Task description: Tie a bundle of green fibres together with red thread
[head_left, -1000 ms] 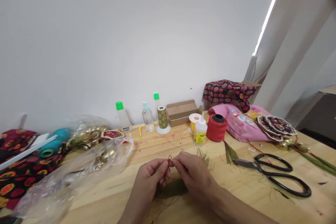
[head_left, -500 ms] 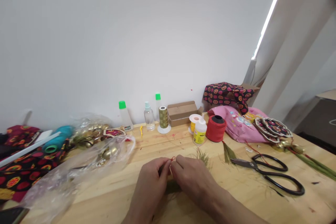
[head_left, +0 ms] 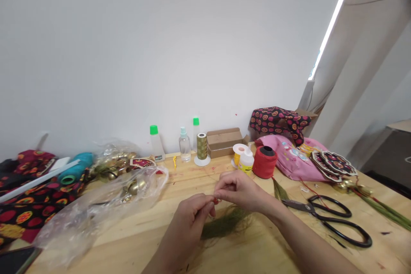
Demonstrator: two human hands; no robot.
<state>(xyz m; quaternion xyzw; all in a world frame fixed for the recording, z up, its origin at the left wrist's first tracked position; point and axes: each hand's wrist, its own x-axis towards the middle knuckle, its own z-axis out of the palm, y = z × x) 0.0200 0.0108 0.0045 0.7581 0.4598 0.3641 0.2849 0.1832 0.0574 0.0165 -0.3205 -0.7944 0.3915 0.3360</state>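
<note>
My left hand is closed, thumb and forefinger pinching a small red cord above the table. From the right, my right hand pinches at the same bit of cord, its fingertips almost touching those of the left. Whether the cord is knotted or looped is too small to tell. Beneath both hands lies a bundle of olive-green tassel thread, its loose ends fanning to the right and its left end behind my left hand. Open-handled black scissors lie to the right, beside another green tassel.
Along the wall stand a green-capped bottle, a spray bottle, a green thread spool, a cardboard box, a glue bottle and a red thread cone. Plastic bags with brass bells are left; embroidered patches right.
My right hand has lifted and turned, its fingers now above the cord. More of the green tassel thread shows below the hands. The view has shifted slightly.
</note>
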